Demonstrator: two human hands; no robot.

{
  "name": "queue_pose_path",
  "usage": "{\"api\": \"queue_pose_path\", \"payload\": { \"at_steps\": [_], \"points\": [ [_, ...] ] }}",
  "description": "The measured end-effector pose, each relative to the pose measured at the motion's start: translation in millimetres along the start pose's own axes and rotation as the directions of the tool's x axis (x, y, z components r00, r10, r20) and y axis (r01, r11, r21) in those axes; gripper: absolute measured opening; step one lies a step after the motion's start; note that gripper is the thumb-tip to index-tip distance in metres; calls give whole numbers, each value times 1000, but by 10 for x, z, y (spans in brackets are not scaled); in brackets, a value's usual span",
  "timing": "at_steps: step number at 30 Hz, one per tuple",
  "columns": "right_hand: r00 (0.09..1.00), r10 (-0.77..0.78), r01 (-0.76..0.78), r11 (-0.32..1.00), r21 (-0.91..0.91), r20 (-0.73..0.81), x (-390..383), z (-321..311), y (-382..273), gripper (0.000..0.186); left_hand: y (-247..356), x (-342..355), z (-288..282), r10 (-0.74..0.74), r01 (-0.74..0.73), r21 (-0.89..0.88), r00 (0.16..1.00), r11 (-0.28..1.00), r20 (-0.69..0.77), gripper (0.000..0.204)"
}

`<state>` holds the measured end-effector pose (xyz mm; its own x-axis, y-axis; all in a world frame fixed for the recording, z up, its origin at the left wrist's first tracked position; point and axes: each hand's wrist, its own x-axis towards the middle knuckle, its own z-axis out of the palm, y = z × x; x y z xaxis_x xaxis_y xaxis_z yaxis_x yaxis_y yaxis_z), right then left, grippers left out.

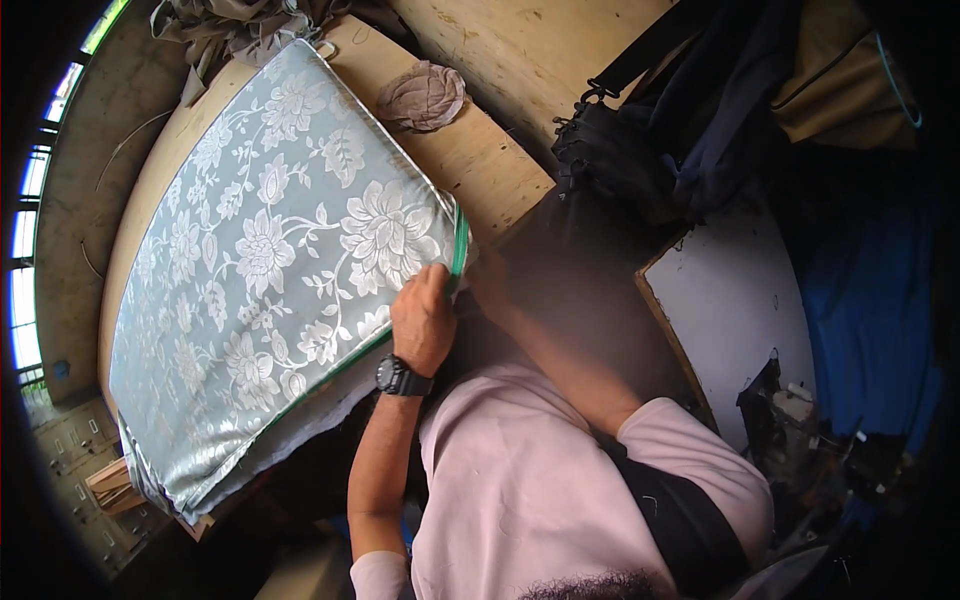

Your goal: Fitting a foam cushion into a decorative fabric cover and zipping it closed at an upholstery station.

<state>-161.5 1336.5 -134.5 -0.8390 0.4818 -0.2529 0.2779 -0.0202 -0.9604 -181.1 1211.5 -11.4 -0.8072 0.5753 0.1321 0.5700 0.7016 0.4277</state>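
Plywood tabletop [490, 190] fills the upper part of a cluttered workroom, bright windows [25, 300] lining the left rim, as seen in the head camera I follow from afar. One floral cushion [265, 250], pale blue-grey with white blossoms, lies on the left over the wood, one corner near the wearer's pink shirt [520, 470]. The left hand [424, 318], one dark watch [389, 376] on its wrist, is closed, fingers curled at the cushion's green edging [460, 240] by that corner. The right hand [487, 278] is just beside the same corner, but shadow and blur cover it; I cannot tell whether it is open, closed or gripping. I count two hands, one cushion, one watch and one crumpled beige cloth bundle [425, 95] beyond the cushion's edge. One larger heap of grey-brown cloth [235, 35] sits at the cushion's far end. At right, I see one black bag [605, 145], one pale panel [735, 300] with a worn edge, and blue fabric [870, 320] draped past it.
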Motion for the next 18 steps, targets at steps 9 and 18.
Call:
{"api": "queue_pose_path", "payload": {
  "at_steps": [9,18],
  "points": [
    [997,45,-42,998,-49,64,129,-212,-7,18,45,-227,592,69,-86,212,994,973,87,13],
    [914,-384,400,797,-452,131,-3,-394,-620,25,50,-277,596,54,-69,151,993,986,102,19]
  ]
}}
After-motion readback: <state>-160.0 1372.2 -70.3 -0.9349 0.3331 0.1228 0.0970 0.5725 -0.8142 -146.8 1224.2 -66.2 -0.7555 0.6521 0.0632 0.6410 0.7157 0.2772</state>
